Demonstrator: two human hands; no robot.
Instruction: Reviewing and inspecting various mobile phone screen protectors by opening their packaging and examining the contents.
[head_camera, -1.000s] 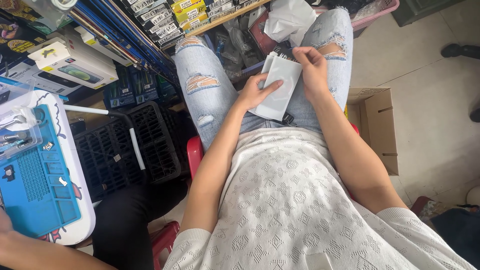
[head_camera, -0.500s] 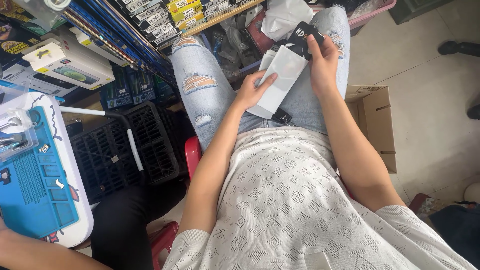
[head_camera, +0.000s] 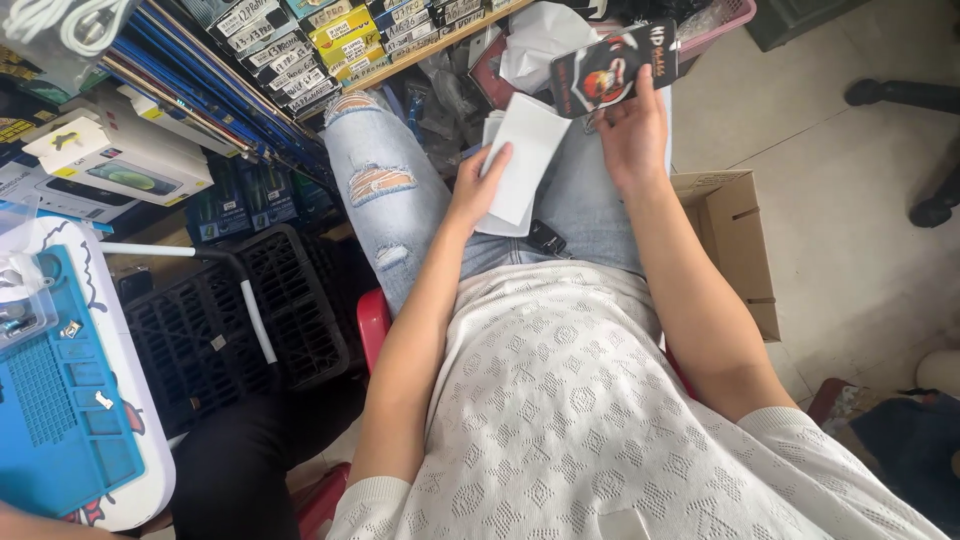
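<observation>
Holding the black card (head_camera: 612, 70) pinched in the right hand (head_camera: 632, 135), keep the left hand (head_camera: 478, 185) clamped on the white sleeve (head_camera: 522, 160) against the lap so neither slips.

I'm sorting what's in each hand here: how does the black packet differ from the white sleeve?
The black packet is dark with a printed picture on its face; the white sleeve is plain and blank. The right hand holds the black packet raised above the knees, while the left hand keeps the white sleeve low on the lap. The black packet lies crosswise; the white sleeve runs lengthwise along the thigh. Both are flat, thin and rectangular.
</observation>
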